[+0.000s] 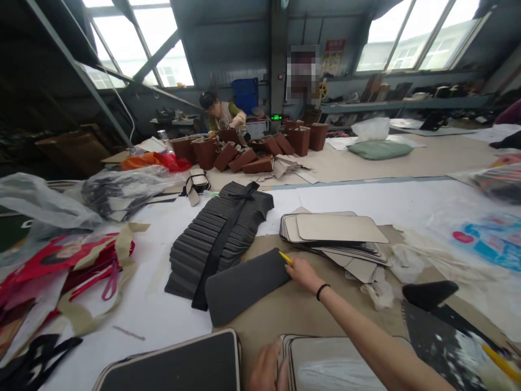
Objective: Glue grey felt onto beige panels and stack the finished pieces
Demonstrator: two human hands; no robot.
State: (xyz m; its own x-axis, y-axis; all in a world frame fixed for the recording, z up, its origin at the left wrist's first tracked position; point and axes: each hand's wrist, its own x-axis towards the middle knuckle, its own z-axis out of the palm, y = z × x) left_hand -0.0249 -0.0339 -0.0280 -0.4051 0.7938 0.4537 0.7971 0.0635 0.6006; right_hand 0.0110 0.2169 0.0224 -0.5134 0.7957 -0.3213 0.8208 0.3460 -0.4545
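Observation:
My right hand [302, 271] reaches forward over the table, fingers closed on a small yellow tool [285, 257], its tip at the edge of a dark grey rounded panel [246, 285]. My left hand [266, 369] shows only partly at the bottom edge, resting against a stack of grey-backed boards [325, 361]; its fingers are mostly hidden. Behind the panel lies a fanned row of dark grey panels [220, 239] tied with a black strap. To the right sits a pile of beige rounded boards [337, 231].
A black board [183, 366] lies at the near left. Red bags [61, 266] and plastic wrap [44, 206] crowd the left side. A black brush-like tool [431, 293] rests at right. Brown boxes [244, 155] and a seated person [220, 111] are at the far table.

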